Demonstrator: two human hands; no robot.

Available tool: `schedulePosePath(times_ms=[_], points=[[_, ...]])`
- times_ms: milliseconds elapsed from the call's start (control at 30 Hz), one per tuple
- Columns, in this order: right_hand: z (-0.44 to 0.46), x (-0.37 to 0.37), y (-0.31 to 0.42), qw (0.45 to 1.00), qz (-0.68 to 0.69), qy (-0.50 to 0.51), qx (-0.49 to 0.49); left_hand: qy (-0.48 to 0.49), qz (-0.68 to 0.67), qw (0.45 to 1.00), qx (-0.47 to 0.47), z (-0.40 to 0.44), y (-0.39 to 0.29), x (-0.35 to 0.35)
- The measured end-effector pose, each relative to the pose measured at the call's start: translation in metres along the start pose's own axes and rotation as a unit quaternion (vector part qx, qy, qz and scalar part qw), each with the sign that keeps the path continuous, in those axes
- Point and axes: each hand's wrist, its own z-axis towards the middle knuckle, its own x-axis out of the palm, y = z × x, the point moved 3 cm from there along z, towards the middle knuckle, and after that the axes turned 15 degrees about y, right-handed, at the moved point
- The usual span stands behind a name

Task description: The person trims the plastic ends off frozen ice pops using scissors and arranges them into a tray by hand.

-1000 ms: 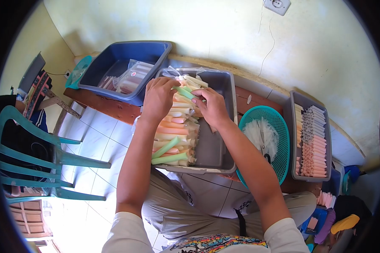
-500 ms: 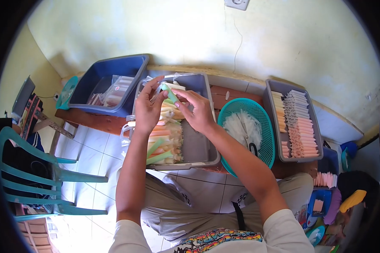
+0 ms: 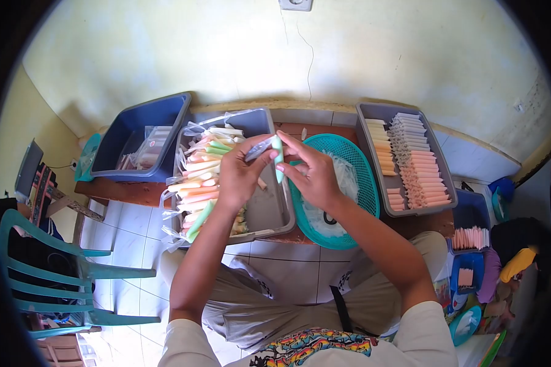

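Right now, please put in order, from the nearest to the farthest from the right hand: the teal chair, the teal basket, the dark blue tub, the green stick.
1. Green stick, at the fingertips of the right hand.
2. Teal basket, just below and beside the hand.
3. Dark blue tub, off to the left.
4. Teal chair, lower left.

Near the frame's centre, the left hand (image 3: 240, 171) and right hand (image 3: 312, 173) hold a green tube (image 3: 278, 160) with a clear wrapper. Just left, a grey tray (image 3: 266, 208) holds pastel tubes (image 3: 196, 183); right of centre sits a teal basket (image 3: 371, 199). Rows of wrapped sticks (image 3: 419, 162) fill much of another tray (image 3: 379, 111), upper right.
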Motion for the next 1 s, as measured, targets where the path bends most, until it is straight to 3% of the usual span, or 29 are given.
schedulePosePath(times_ms=[133, 500, 600, 900, 1000], points=[[-0.025, -0.025, -0.003, 1.0, 0.019, -0.019, 0.003, 0.047, -0.056, 0.997, -0.003, 0.007, 0.012, 0.033], [-0.081, -0.064, -0.033, 0.993, 0.036, -0.092, 0.062, 0.139, -0.003, 0.99, -0.033, 0.022, 0.021, 0.102], [-0.089, -0.066, -0.04, 0.99, 0.027, -0.113, 0.081, 0.127, 0.039, 0.991, -0.02, 0.026, 0.024, 0.112], [-0.102, -0.072, -0.035, 0.99, -0.001, -0.091, 0.112, 0.117, -0.003, 0.993, -0.034, 0.027, 0.044, 0.112], [-0.113, -0.072, -0.038, 0.98, -0.009, -0.037, 0.194, 0.087, 0.071, 0.992, -0.065, 0.027, 0.043, 0.104]])
